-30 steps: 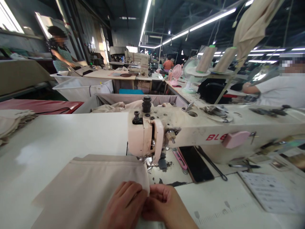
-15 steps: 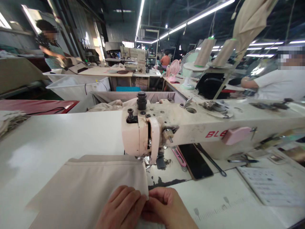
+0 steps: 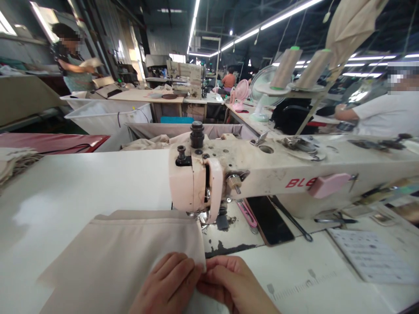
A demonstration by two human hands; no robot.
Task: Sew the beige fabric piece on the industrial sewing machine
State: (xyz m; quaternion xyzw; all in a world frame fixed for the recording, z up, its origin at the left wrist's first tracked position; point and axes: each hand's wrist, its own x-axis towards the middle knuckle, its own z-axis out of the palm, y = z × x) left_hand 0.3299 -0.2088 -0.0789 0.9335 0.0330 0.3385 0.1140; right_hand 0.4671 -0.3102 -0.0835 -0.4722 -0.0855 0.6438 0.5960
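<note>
A folded piece of beige fabric (image 3: 124, 253) lies flat on the white table (image 3: 81, 183), its far right corner under the head of a cream sewing machine (image 3: 248, 174). My left hand (image 3: 166, 285) rests on the fabric's near right edge with fingers curled down on the cloth. My right hand (image 3: 232, 285) sits just beside it, fingers pinched on the same edge of the fabric. Both hands touch each other at the hem, near the bottom of the view.
Pink snips (image 3: 248, 214), a dark phone (image 3: 269, 220) and a black tool (image 3: 291, 222) lie under the machine arm. A printed sheet (image 3: 369, 257) lies to the right. Two thread cones (image 3: 301, 67) stand behind. Other people work at tables further back.
The view has shifted slightly; my hands stay together on the fabric edge. The person at the far left has lifted a light piece of cloth.
</note>
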